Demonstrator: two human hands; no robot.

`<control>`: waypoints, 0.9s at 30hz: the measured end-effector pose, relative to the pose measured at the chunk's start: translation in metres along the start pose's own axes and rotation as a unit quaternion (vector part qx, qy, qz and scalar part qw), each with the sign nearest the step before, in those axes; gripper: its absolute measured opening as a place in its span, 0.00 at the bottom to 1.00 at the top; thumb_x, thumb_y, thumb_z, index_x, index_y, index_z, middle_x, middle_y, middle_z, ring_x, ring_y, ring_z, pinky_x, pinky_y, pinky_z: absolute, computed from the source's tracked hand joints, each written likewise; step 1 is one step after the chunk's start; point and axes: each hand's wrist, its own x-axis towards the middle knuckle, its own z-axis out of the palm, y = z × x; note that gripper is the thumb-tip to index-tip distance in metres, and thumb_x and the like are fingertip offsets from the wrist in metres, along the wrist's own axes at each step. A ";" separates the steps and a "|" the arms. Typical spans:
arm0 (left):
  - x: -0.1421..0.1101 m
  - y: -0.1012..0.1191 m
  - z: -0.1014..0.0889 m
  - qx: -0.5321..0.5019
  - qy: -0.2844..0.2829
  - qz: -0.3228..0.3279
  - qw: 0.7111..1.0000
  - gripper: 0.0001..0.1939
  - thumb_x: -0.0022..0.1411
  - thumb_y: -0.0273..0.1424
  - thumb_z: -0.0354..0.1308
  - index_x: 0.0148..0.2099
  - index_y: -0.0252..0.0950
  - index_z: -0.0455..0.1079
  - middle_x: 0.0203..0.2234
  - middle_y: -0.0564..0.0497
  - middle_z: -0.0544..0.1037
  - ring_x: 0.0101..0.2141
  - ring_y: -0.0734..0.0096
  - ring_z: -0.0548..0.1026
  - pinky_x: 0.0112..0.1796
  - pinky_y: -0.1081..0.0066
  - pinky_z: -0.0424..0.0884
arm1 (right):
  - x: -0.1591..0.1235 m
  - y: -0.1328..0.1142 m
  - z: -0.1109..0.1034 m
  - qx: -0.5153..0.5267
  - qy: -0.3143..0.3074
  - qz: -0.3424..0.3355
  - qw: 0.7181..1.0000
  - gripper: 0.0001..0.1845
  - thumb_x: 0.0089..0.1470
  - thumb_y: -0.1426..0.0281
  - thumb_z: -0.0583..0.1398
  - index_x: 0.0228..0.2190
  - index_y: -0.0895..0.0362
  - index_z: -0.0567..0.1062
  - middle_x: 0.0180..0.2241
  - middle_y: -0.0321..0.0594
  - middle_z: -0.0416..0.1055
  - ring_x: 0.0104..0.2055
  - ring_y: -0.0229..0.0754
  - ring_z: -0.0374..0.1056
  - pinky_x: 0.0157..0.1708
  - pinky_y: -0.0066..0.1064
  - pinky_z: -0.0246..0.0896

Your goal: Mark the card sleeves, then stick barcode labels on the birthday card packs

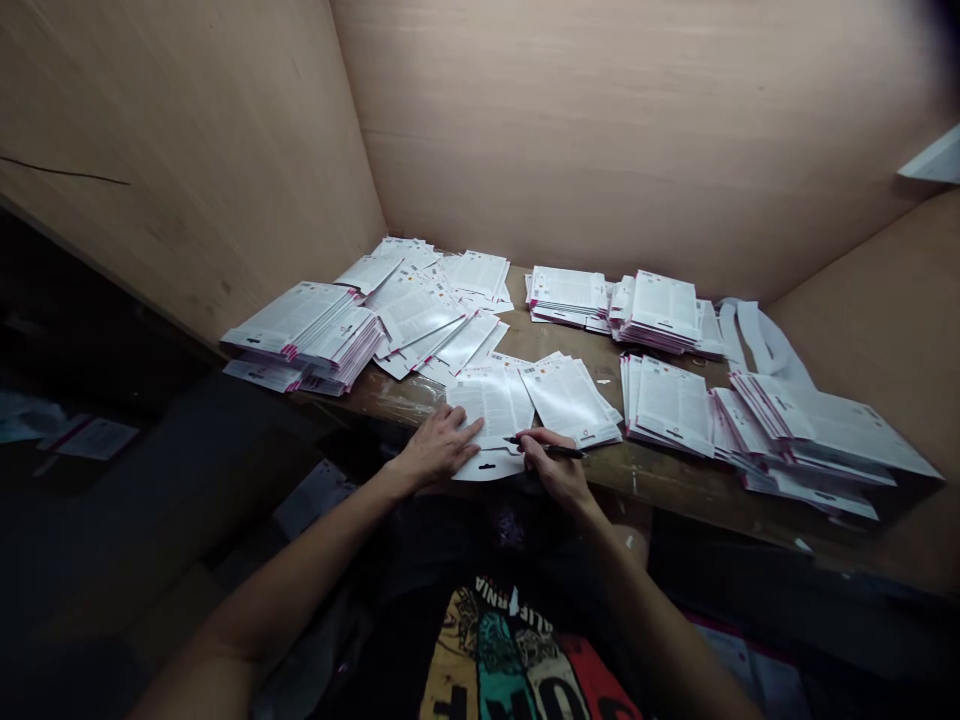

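Observation:
A white printed packet (491, 410) with a hang-hole lies at the table's front edge, directly before me. My left hand (441, 445) rests on its left side with the fingers stretched out flat. Between the fingers of my right hand (551, 465) is a black pen (564, 452), its tip over the lower part of the packet. Whether the tip touches the surface I cannot tell. Just right of this packet, more packets (570, 400) lie in a fanned pile.
Packets with pink edges are stacked at the left (300, 325), at the back (660, 305) and at the right (817, 425) of the brown table (675, 490). White strips (757, 335) lie near the right wall. Wooden panels (570, 130) enclose the table on three sides.

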 end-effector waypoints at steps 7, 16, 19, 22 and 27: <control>-0.003 -0.004 0.015 -0.032 0.038 0.044 0.998 0.24 0.74 0.39 0.54 0.66 0.34 0.69 0.67 0.37 0.66 0.68 0.46 0.60 0.65 0.50 0.64 | 0.007 0.020 0.005 -0.063 -0.014 -0.031 0.997 0.22 0.60 0.52 0.62 0.30 0.57 0.82 0.26 0.40 0.76 0.27 0.42 0.68 0.27 0.31 0.62; -0.003 -0.009 0.018 -0.041 0.046 0.053 0.997 0.23 0.74 0.39 0.55 0.65 0.34 0.71 0.66 0.37 0.68 0.67 0.46 0.62 0.65 0.48 0.65 | 0.006 0.022 0.006 -0.058 -0.032 -0.043 0.997 0.22 0.62 0.52 0.62 0.35 0.58 0.84 0.31 0.43 0.80 0.31 0.45 0.74 0.34 0.33 0.68; -0.002 -0.010 0.017 -0.040 0.042 0.058 0.997 0.24 0.74 0.39 0.55 0.65 0.34 0.71 0.66 0.36 0.68 0.67 0.46 0.62 0.65 0.48 0.65 | 0.006 0.023 0.007 -0.058 -0.034 -0.048 0.997 0.21 0.62 0.53 0.63 0.37 0.58 0.85 0.36 0.45 0.83 0.35 0.47 0.77 0.37 0.35 0.71; -0.002 -0.010 0.018 -0.035 0.043 0.060 0.997 0.24 0.74 0.40 0.54 0.65 0.34 0.70 0.66 0.37 0.68 0.67 0.46 0.62 0.64 0.47 0.65 | 0.007 0.021 0.009 -0.061 -0.065 -0.086 0.992 0.18 0.62 0.56 0.64 0.44 0.54 0.85 0.44 0.44 0.83 0.44 0.50 0.79 0.48 0.39 0.72; -0.004 -0.007 0.020 -0.034 0.050 0.047 0.997 0.24 0.73 0.40 0.56 0.66 0.37 0.70 0.66 0.39 0.69 0.66 0.46 0.63 0.63 0.48 0.66 | 0.006 0.010 0.005 -0.052 -0.033 -0.104 0.993 0.19 0.67 0.56 0.58 0.39 0.54 0.83 0.36 0.41 0.81 0.39 0.46 0.76 0.42 0.36 0.71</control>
